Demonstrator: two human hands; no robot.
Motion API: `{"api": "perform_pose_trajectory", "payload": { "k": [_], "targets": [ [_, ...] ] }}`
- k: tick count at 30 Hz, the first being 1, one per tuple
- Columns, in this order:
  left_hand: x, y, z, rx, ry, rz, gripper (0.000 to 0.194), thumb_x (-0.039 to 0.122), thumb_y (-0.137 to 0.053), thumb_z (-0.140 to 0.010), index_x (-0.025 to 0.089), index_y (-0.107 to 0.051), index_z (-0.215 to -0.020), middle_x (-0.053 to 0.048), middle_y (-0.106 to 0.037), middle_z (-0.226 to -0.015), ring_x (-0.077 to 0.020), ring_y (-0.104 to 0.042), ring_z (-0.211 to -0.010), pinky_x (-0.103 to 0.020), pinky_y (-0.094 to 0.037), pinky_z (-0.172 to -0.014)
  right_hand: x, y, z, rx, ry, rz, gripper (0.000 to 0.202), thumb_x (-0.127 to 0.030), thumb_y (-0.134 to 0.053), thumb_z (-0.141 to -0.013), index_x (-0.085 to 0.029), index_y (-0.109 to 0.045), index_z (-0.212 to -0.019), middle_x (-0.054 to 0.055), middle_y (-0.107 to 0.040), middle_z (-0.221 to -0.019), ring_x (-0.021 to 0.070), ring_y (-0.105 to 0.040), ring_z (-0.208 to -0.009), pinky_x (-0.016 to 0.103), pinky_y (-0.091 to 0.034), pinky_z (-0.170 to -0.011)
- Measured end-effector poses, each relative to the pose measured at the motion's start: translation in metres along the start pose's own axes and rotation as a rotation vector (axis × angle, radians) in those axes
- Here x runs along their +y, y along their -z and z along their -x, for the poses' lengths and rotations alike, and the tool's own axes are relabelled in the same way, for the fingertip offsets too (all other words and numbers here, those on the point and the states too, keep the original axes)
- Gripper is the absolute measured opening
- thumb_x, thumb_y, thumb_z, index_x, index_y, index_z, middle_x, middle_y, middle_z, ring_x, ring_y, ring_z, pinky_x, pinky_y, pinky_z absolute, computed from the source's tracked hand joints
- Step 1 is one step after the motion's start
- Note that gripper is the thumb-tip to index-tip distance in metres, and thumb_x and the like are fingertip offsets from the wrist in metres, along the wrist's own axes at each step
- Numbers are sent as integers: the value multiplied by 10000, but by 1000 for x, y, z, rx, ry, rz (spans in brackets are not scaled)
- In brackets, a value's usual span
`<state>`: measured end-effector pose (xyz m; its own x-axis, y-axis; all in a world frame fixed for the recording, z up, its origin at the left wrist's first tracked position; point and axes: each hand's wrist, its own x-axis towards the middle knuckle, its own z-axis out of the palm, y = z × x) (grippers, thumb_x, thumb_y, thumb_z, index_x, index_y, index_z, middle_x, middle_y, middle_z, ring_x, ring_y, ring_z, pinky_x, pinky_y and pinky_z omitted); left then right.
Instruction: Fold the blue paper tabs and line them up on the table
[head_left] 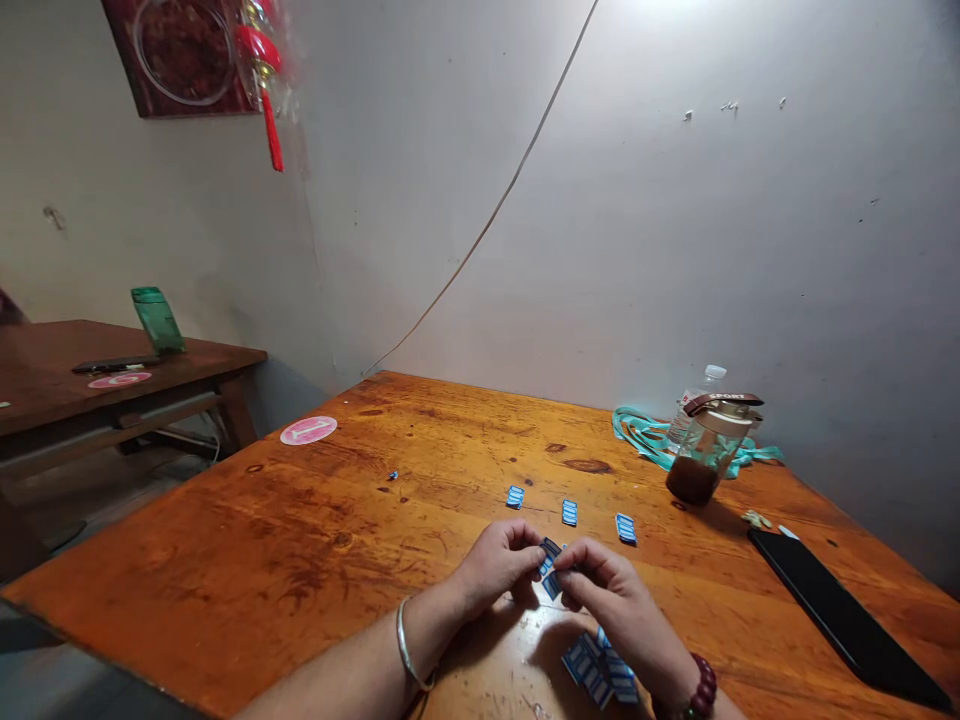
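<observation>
Near the table's front, my left hand (pixel 504 567) pinches small blue-and-white cards (pixel 551 583) between thumb and fingers. My right hand (pixel 600 580) is closed on the same cards from the right, its fingertips close to the left ones. A loose pile of similar blue cards (pixel 589 670) lies on the wood below my right hand. Beyond my hands, three small blue card pieces lie apart in a row: a left one (pixel 515 497), a middle one (pixel 570 512) and a right one (pixel 625 529).
On the wooden table (pixel 247 560) are a jar of dark liquid (pixel 705 460), a clear bottle (pixel 681 420), a teal strap (pixel 637 430), a black flat device (pixel 840 610) and a pink round sticker (pixel 308 430). Another table (pixel 45 365) holds a green bottle (pixel 157 320).
</observation>
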<state>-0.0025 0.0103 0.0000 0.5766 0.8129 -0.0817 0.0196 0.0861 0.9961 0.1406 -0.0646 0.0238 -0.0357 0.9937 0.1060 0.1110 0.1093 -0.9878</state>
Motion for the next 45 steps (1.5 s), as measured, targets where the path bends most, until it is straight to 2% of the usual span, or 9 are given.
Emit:
{"api": "perform_pose_trajectory", "payload": {
  "k": [4,7,11,15,26,37,45],
  "targets": [
    [0,-3,2,-60,-4,-12,313,392,-644,-604,110,-565,-717,2,-546,-576,-88,-495,-487,-204,-377,-477,5,-7,1,14,137,238,189,-313,-472,-802,-208,-628,-778,20,-618,-785,161,-546,-752,260,-416,-696],
    [2,-3,4,-82,-22,-47,298,374,-637,-610,96,-608,-714,1,-541,-584,-74,-460,-506,-194,-343,-489,8,-7,0,43,120,272,174,-307,-468,-803,-200,-605,-804,17,-614,-762,159,-548,-725,249,-421,-658],
    [9,-4,8,-116,-8,-48,262,347,-609,-632,98,-625,-709,11,-514,-565,-62,-409,-488,-191,-290,-468,9,-6,-1,106,111,327,156,-296,-482,-789,-192,-578,-726,4,-585,-687,148,-529,-661,235,-405,-598],
    [12,-4,11,-149,3,-32,235,332,-586,-642,106,-612,-700,10,-512,-566,-67,-421,-493,-197,-304,-480,10,-5,-2,174,158,405,124,-260,-501,-770,-199,-567,-686,8,-567,-692,153,-521,-671,247,-398,-607],
    [1,-3,4,-174,-4,-41,317,419,-570,-672,109,-609,-727,2,-526,-589,-72,-444,-510,-200,-341,-506,21,-2,-6,154,101,322,156,-309,-509,-771,-197,-527,-664,-16,-545,-637,134,-503,-609,223,-382,-551],
    [5,-3,7,-73,-23,-66,262,350,-590,-652,101,-625,-727,-3,-541,-585,-79,-445,-517,-196,-326,-498,14,-2,-5,125,71,304,211,-349,-461,-807,-189,-550,-702,-3,-562,-663,137,-503,-621,221,-381,-540],
    [2,-3,5,-114,-32,-78,174,254,-560,-647,106,-607,-725,5,-531,-578,-69,-449,-494,-188,-334,-483,14,-3,-5,140,76,311,204,-355,-486,-787,-188,-528,-678,-11,-544,-638,125,-499,-595,212,-392,-529]
  ]
}}
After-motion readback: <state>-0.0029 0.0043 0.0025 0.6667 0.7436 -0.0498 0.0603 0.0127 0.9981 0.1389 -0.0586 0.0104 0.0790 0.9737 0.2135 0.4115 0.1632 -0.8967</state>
